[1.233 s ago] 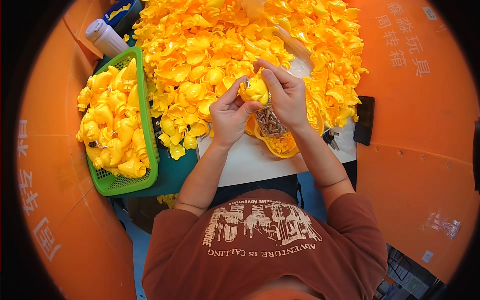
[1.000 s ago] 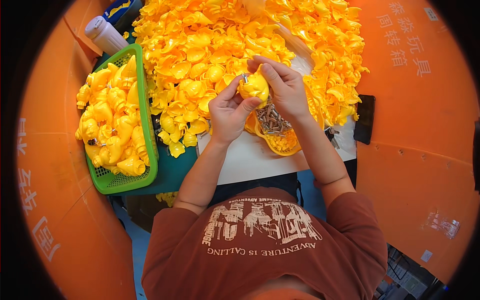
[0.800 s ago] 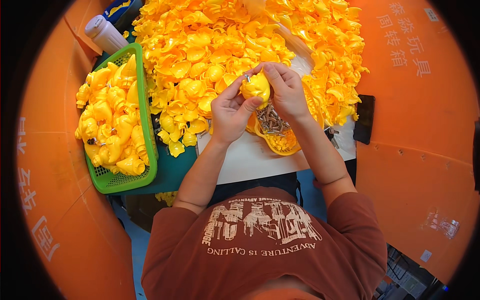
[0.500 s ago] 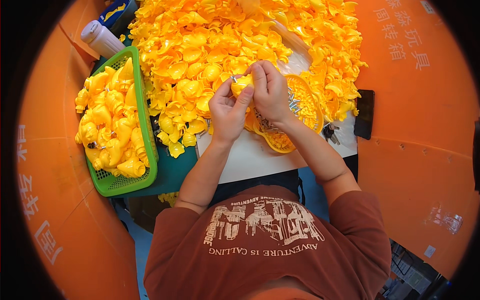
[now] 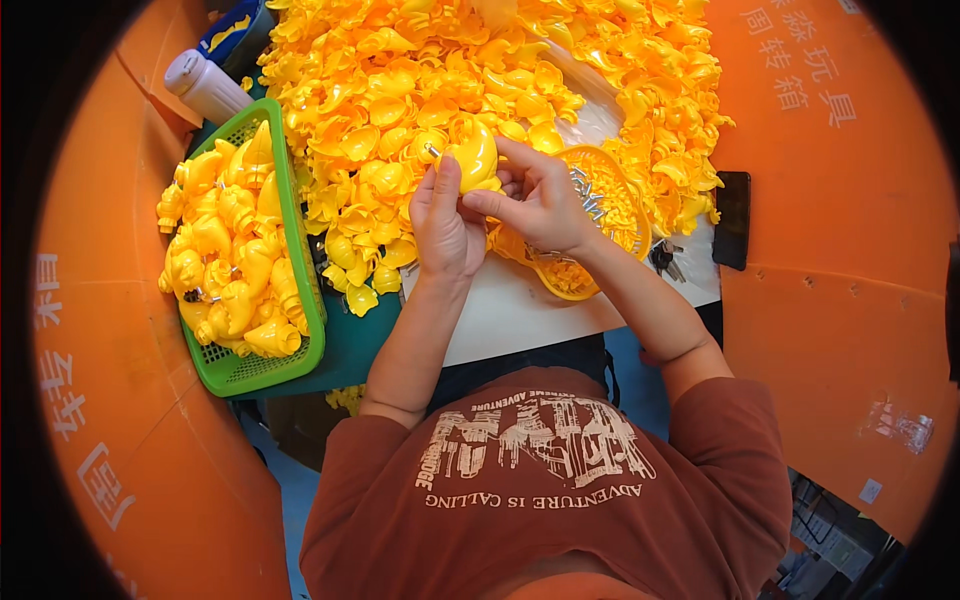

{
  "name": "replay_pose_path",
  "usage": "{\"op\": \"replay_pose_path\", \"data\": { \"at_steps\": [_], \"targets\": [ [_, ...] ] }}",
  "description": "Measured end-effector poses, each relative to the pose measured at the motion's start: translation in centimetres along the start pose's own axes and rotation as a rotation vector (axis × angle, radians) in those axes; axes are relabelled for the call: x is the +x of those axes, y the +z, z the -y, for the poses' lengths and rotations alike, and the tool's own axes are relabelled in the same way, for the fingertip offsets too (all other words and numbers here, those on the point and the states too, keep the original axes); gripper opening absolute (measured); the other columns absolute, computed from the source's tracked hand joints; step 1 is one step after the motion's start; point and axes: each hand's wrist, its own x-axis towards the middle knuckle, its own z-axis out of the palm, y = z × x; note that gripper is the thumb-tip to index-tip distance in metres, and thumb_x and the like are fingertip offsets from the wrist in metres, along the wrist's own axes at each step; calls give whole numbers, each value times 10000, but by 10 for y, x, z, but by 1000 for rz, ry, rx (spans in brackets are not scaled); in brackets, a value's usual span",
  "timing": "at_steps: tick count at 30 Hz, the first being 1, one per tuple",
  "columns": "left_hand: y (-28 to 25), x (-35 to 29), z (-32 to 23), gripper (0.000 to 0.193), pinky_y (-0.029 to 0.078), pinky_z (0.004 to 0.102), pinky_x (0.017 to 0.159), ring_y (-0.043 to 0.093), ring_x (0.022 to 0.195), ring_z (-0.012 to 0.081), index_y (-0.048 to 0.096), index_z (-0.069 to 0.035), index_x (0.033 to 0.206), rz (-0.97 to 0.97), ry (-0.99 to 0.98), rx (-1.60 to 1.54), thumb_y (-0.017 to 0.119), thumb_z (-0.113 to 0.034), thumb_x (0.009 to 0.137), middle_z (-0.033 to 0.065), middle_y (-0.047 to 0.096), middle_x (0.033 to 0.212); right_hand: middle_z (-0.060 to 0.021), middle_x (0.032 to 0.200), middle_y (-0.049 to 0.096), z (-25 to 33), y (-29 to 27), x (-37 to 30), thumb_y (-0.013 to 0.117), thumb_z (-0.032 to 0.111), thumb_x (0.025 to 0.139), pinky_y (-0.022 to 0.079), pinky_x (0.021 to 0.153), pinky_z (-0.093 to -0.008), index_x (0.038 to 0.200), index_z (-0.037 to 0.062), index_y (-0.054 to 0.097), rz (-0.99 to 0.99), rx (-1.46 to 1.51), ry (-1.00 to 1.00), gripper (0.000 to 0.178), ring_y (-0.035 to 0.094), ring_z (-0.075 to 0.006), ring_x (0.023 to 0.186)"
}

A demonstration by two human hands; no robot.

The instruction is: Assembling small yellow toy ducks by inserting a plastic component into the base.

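The left hand (image 5: 447, 225) and right hand (image 5: 545, 205) are holding one yellow plastic piece (image 5: 473, 155) between their fingers, above the counter (image 5: 520, 325). The left fingers are gripping its left side, near a metal pin (image 5: 432, 150) that is sticking out; the right fingers are curling around its right side. The person seems to be working the piece two-handed; the next move is probably calling for a steady grip that is leaving the pin clear.

The heap of yellow shells (image 5: 400, 85) is crowding the far side. A yellow basket (image 5: 572, 290) is sitting just beside the right forearm, and a green basket (image 5: 312, 300) is standing farther left, its rim leaving room between. The counter's near edge is running beneath both forearms.
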Motion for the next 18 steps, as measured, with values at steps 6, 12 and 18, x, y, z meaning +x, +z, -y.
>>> {"op": "replay_pose_path", "data": {
  "at_steps": [6, 12, 18],
  "targets": [
    [5, -3, -5, 270, 510, 295, 731, 599, 807, 193, 497, 7, 1090, -40, 0, 74, 503, -195, 912, 118, 584, 975, -116, 1102, 560, 2, -3, -1, 642, 106, 806, 470, 818, -278, 1283, 11, 372, 96, 104, 14, 556, 560, -148, 972],
    [-17, 3, -90, 262, 366, 390, 901, 460, 1014, 269, 537, 1, 1022, -261, 1134, 1795, 617, -54, 779, 132, 523, 998, -154, 1169, 552, 12, -59, -15, 636, 148, 808, 450, 877, -324, 1267, 54, 435, -124, -514, -31, 509, 556, -225, 1053],
    [-1, 0, -178, 334, 370, 439, 885, 464, 1046, 327, 560, -31, 1070, -1074, 1243, 2382, 644, -169, 778, 163, 534, 1070, -156, 1076, 604, 3, -145, -20, 623, 180, 805, 446, 858, -346, 1105, 12, 569, -454, -995, -27, 348, 570, -288, 1021]
  ]
}}
